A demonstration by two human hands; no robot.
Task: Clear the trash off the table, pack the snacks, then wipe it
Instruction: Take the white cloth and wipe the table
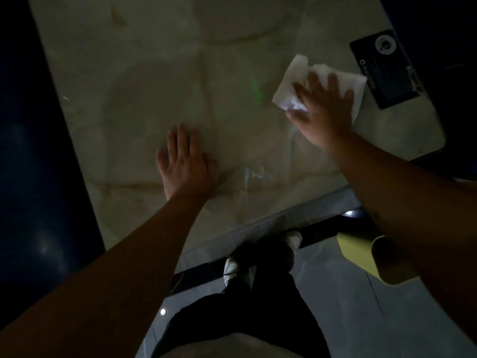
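Note:
The scene is dim. A pale marble-patterned table [160,81] fills the upper half of the head view. My right hand [322,109] presses flat on a white paper tissue [291,81] at the table's right side, fingers spread over it. My left hand [184,161] lies flat and open on the table near its front edge, holding nothing. A faint wet streak [251,174] shines on the surface to the right of my left hand.
A black card or sign with white print [384,71] lies at the table's right edge, just beyond the tissue. Below the front edge are a tiled floor, my legs and white shoes [232,267]. A yellow-green bin [361,259] stands under my right forearm.

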